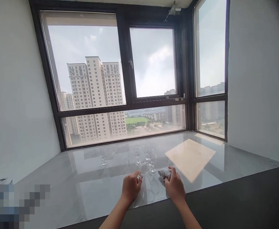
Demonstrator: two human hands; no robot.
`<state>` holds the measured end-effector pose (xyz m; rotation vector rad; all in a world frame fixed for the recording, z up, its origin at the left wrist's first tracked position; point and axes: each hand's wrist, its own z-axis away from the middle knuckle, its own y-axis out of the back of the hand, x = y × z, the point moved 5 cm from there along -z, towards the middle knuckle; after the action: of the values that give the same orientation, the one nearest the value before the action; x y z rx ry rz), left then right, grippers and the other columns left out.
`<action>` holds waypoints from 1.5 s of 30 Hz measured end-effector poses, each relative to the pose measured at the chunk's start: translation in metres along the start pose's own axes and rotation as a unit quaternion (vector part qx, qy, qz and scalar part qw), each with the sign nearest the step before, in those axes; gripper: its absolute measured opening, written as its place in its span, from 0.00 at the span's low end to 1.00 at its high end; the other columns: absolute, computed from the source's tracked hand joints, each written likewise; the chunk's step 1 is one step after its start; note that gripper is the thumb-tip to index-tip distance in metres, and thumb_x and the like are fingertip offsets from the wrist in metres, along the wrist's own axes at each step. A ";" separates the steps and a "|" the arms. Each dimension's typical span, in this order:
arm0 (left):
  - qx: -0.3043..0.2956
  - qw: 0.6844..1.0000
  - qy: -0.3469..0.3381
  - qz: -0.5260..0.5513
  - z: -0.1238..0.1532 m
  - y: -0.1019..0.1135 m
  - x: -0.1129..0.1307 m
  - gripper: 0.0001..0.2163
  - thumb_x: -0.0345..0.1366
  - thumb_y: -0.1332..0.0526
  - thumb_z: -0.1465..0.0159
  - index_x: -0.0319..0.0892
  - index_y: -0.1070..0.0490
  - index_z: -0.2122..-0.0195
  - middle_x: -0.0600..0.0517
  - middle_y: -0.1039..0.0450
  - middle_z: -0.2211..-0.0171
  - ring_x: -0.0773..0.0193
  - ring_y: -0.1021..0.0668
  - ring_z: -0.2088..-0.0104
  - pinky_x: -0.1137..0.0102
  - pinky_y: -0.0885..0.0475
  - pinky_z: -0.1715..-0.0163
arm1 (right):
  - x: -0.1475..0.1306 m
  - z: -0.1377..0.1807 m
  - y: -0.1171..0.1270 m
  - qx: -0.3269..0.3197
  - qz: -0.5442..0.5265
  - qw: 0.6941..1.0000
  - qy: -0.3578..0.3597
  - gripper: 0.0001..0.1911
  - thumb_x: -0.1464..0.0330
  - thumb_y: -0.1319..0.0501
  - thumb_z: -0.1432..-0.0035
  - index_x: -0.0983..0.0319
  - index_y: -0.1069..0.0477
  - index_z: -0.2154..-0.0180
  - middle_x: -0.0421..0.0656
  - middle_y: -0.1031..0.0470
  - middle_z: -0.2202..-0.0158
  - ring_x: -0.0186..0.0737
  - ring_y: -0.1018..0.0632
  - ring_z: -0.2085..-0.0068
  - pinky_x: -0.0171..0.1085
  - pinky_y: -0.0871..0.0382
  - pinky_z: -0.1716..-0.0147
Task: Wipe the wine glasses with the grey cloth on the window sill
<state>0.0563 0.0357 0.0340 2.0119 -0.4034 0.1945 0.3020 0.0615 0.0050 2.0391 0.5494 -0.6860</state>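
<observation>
My left hand (pixel 132 186) is closed at the front of the glossy grey sill (pixel 94 197), its fingers pinched round what looks like a stemmed glass (pixel 144 166), tilted and hard to make out against the reflections. My right hand (pixel 175 184) grips a bunched grey cloth (pixel 164 174) just to the right. Beyond my hands stand clear stemmed glasses: one (pixel 137 156) behind my left hand, another (pixel 153 163) between both hands, a third (pixel 146 148) farther back. Apart from these, a further stemmed glass (pixel 103 157) stands upright to the left.
Dark-framed windows (pixel 127 108) rise behind the sill, with tall buildings outside. White walls (pixel 12 95) close in both sides. A sunlit patch (pixel 190 159) lies on the sill at right. The lower left corner is blurred out by pixels.
</observation>
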 end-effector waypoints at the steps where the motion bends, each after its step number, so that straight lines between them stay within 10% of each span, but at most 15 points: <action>1: 0.001 1.000 0.002 -0.004 0.000 -0.001 -0.001 0.08 0.38 0.43 0.31 0.47 0.24 0.60 0.53 0.20 0.73 0.61 0.18 0.68 0.71 0.41 0.69 | 0.000 0.001 -0.002 0.000 -0.013 1.000 0.004 0.21 0.73 0.47 0.40 0.60 0.36 0.44 0.49 0.23 0.54 0.47 0.20 0.52 0.38 0.31 0.56; 12: -0.002 0.999 0.037 -0.017 -0.005 0.001 -0.004 0.08 0.35 0.43 0.33 0.45 0.25 0.66 0.50 0.19 0.68 0.60 0.19 0.65 0.70 0.44 0.69 | -0.069 0.055 -0.035 -0.014 -0.254 0.955 0.151 0.26 0.76 0.46 0.51 0.57 0.32 0.48 0.46 0.20 0.56 0.46 0.18 0.52 0.40 0.25 0.54; 18: -0.012 1.000 0.025 -0.008 -0.005 -0.001 -0.005 0.07 0.33 0.41 0.34 0.45 0.24 0.66 0.49 0.19 0.66 0.60 0.19 0.64 0.69 0.42 0.67 | -0.103 0.034 -0.009 0.077 -0.261 0.947 0.173 0.23 0.75 0.45 0.46 0.57 0.33 0.48 0.49 0.22 0.52 0.49 0.20 0.50 0.46 0.25 0.52; 26: -0.004 0.999 0.005 0.042 -0.008 -0.009 -0.010 0.13 0.40 0.46 0.28 0.44 0.26 0.65 0.48 0.22 0.63 0.60 0.21 0.62 0.70 0.36 0.62 | -0.037 -0.014 0.022 0.159 -0.173 0.969 0.077 0.22 0.69 0.46 0.46 0.60 0.35 0.48 0.52 0.24 0.56 0.53 0.22 0.54 0.47 0.27 0.54; 32: -0.016 0.998 0.008 0.059 -0.016 -0.021 -0.022 0.16 0.38 0.53 0.26 0.43 0.27 0.60 0.46 0.24 0.58 0.60 0.22 0.57 0.68 0.31 0.56 | 0.017 -0.023 0.013 0.028 0.003 0.997 -0.069 0.23 0.72 0.48 0.42 0.63 0.37 0.43 0.50 0.22 0.58 0.47 0.21 0.59 0.39 0.31 0.60; 45: -0.075 0.996 0.042 0.006 -0.021 -0.027 -0.023 0.17 0.37 0.56 0.26 0.42 0.29 0.52 0.43 0.26 0.50 0.57 0.25 0.47 0.63 0.35 0.45 | 0.009 -0.019 0.014 -0.014 0.035 0.995 -0.087 0.22 0.72 0.46 0.37 0.62 0.37 0.42 0.50 0.24 0.55 0.43 0.20 0.59 0.36 0.33 0.61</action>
<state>0.0452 0.0699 0.0141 1.8479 -0.3663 0.2480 0.3226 0.0712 0.0160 1.9397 0.3824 -0.7995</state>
